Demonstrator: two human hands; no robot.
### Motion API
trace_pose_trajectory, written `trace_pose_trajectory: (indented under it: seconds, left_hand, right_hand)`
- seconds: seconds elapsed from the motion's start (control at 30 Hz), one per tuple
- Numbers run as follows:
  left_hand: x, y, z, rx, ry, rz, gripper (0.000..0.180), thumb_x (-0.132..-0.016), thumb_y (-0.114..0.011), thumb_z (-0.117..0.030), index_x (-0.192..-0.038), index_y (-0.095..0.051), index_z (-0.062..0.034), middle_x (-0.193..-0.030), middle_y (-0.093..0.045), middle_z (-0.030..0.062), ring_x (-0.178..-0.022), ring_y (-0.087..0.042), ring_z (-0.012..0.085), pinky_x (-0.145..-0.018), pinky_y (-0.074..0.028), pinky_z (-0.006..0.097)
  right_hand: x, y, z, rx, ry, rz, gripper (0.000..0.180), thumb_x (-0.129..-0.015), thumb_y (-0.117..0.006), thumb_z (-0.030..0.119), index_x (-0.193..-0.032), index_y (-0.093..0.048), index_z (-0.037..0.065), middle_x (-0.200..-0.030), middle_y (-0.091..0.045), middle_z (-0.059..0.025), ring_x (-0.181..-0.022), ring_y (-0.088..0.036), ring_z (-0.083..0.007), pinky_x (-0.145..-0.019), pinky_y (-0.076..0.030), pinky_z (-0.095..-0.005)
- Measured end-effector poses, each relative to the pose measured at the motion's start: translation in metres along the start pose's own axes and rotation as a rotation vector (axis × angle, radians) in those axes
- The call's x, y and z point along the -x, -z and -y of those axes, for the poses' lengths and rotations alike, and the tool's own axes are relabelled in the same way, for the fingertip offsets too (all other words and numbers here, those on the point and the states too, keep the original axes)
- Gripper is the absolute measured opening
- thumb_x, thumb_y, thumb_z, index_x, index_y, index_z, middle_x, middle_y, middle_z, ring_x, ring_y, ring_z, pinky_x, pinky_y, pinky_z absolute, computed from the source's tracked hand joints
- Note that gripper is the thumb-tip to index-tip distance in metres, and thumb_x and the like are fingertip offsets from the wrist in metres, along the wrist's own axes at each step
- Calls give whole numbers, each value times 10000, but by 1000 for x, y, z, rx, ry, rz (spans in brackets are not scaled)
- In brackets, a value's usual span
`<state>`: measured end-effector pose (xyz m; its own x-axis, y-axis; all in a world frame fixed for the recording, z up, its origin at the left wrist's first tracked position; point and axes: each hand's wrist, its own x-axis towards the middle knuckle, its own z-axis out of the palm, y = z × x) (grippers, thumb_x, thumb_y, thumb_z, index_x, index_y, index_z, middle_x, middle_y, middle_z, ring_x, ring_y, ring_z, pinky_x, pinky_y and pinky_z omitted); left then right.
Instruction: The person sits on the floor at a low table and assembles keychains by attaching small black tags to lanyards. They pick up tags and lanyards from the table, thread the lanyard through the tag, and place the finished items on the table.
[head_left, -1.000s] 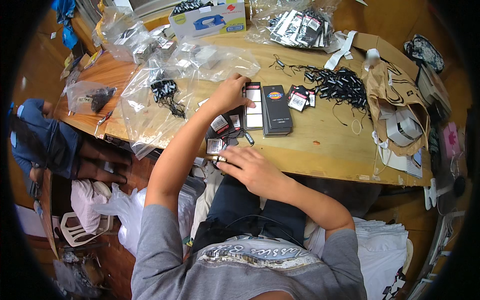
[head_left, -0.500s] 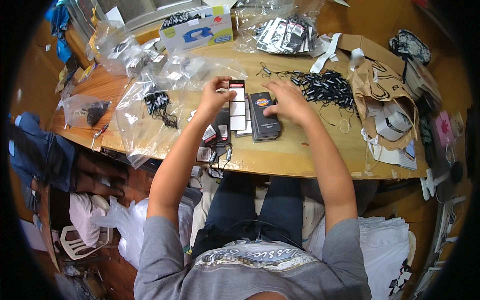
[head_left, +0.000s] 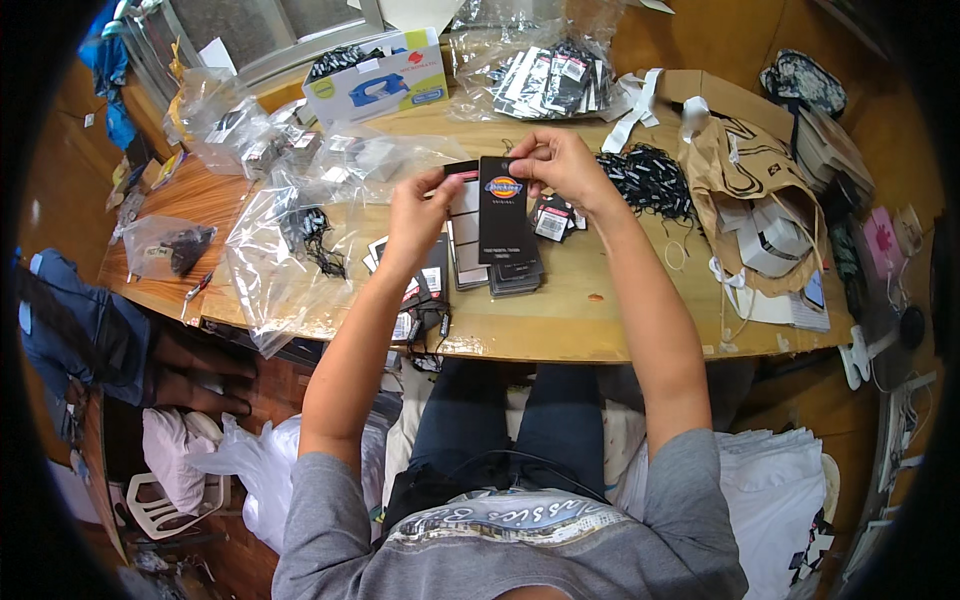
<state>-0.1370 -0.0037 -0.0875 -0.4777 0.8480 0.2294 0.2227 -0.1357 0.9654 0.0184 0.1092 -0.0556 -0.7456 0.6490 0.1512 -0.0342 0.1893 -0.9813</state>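
My left hand (head_left: 420, 218) pinches a long tag with white panels (head_left: 466, 240) and a black top by its upper end. Thumb and fingers of my right hand (head_left: 560, 170) close on the top of a black hang tag (head_left: 503, 225) with a coloured oval emblem. The black tag stands side by side with the panelled one, its edge close to or over it. Below them lies a stack of black tags (head_left: 516, 284). Nearer my left forearm, several loose tags (head_left: 432, 280) with dark cords lie by the table's front edge.
A heap of black cords (head_left: 645, 185) lies right of my right hand, before a brown paper bag (head_left: 760, 200). Clear plastic bags (head_left: 285, 240) spread over the left side. Behind stand a box (head_left: 378, 80) of cords and a bag of tags (head_left: 555, 80).
My right hand has lifted a black hang tag off the stack and brought it left, beside the panelled tag. My left hand keeps its pinch. The whole view has shifted slightly.
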Motion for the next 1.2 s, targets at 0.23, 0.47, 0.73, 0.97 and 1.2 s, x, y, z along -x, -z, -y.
trace_pose_trajectory:
  seconds: [0.23, 0.47, 0.73, 0.97, 1.2]
  left_hand:
    - [12, -22, -16, -90, -32, 60, 187, -793, -557, -171, -831, -603, 6, -706, -575, -3, -627, -480, 39, -538, -375, 189]
    - [18, -25, -20, 193, 15, 68, 208, -825, -488, -132, -882, -553, 57, -761, -581, 56, -663, -509, 66, -582, -417, 211]
    - [24, -40, -12, 200, -41, 93, 215, -842, -458, -125, -925, -531, 60, -778, -576, 55, -652, -501, 54, -540, -414, 199]
    - [32, -82, -30, 186, -56, 176, 165, -790, -529, -65, -912, -544, 46, -790, -578, 44, -685, -508, 68, -614, -420, 211]
    - [40, -70, -41, 268, 88, 157, 191, -761, -562, -46, -929, -545, 42, -831, -588, 60, -708, -538, 88, -642, -439, 209]
  right_hand:
    - [8, 21, -31, 550, 33, -285, 240, -650, -682, 145, -797, -571, -8, -674, -579, -84, -508, -538, -142, -484, -440, -262]
    - [27, 23, -61, 1025, -41, -313, 362, -521, -728, 106, -804, -535, -12, -726, -587, -171, -708, -570, -306, -647, -439, -357]
    - [46, 47, -6, -29, -76, -86, 162, -621, -683, 49, -735, -579, -1, -606, -553, -16, -499, -492, -54, -425, -368, -173]
    - [56, 36, 21, 344, 171, -243, 122, -673, -650, 80, -719, -562, 9, -617, -535, 9, -531, -481, -40, -455, -369, -166]
    - [52, 87, -50, 826, -3, -295, 135, -655, -624, 77, -779, -623, 23, -739, -596, -103, -660, -566, -192, -621, -435, -292]
